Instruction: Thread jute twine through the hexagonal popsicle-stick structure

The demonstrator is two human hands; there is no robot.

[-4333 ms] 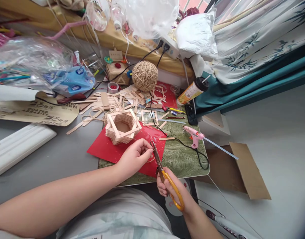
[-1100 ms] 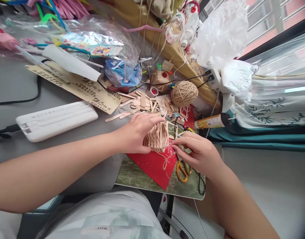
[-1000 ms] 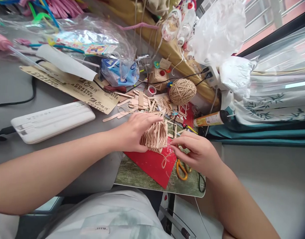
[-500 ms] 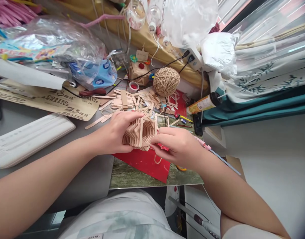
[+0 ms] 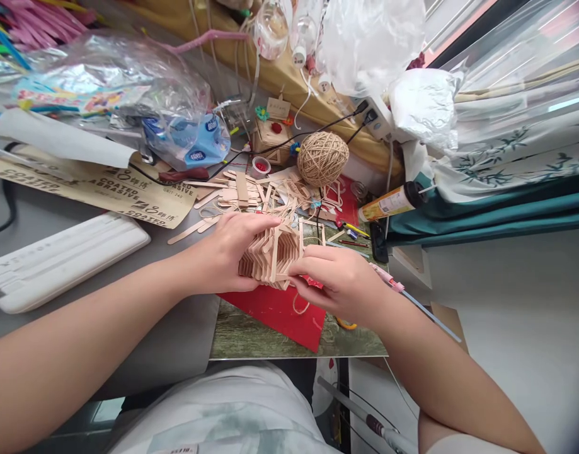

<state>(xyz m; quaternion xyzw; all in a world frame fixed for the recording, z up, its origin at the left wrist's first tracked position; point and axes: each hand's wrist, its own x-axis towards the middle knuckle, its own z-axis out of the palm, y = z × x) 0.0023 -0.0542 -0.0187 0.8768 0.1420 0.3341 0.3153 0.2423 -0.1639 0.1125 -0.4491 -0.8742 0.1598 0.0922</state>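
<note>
A hollow, many-sided structure of stacked wooden craft sticks (image 5: 264, 260) is tilted with its opening toward me. My left hand (image 5: 220, 252) grips it from the left, thumb along the top and fingers beneath. At its lower right rim, my right hand (image 5: 339, 277) is closed in a pinch on the end of a craft stick (image 5: 282, 276); the fingertips partly hide that end. Below the structure lies a red sheet (image 5: 289, 318), with a loop of twine (image 5: 299, 306) on it near my right fingers.
Loose craft sticks (image 5: 232, 192) lie piled behind my hands, by a twine ball (image 5: 323, 157) and a small wooden box (image 5: 273, 140). A white flat device (image 5: 67, 258) and sandpaper (image 5: 142, 202) are at left. A cup (image 5: 393, 200) and phone (image 5: 378, 242) stand right.
The whole view has shifted slightly, so things appear a little farther right. Both hands keep nearly the same hold on the structure.
</note>
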